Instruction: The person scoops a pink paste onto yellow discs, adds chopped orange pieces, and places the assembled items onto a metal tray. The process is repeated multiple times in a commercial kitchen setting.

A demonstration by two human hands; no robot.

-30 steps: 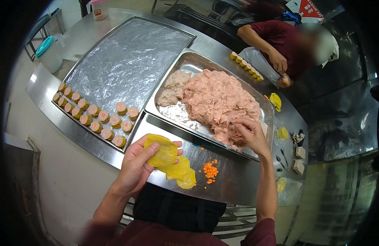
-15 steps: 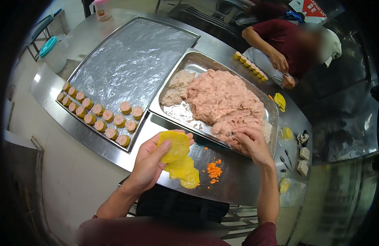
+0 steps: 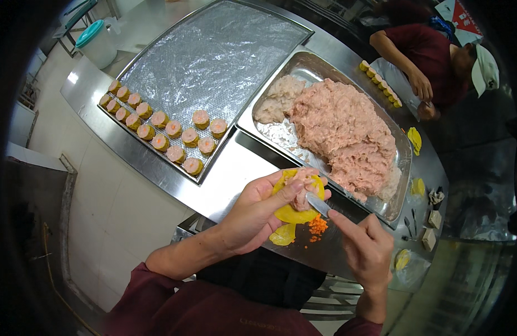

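Observation:
On my left hand (image 3: 252, 215) lies a round yellow dumpling wrapper (image 3: 286, 214), held by the fingers beneath and the thumb on top. A lump of pink minced meat (image 3: 303, 190) sits on the wrapper. My right hand (image 3: 367, 249) grips a small metal spatula (image 3: 319, 205), its blade against the meat. More yellow wrappers (image 3: 282, 235) lie on the steel table under my left hand, beside a heap of diced carrot (image 3: 318, 225). Just beyond, a deep steel pan (image 3: 249, 127) holds a big mound of pink minced meat (image 3: 348, 131).
To the left, a plastic-lined tray (image 3: 214, 56) carries rows of open-topped yellow dumplings (image 3: 173, 129). A lidded bucket (image 3: 97, 47) stands behind it. Across the table a co-worker's hands (image 3: 423, 92) are near another dumpling row (image 3: 380, 82). Spoons (image 3: 408, 225) lie at right.
My right hand has come from the pan to the wrapper, and meat is now on the wrapper. The spatula now shows clearly. The whole view has shifted.

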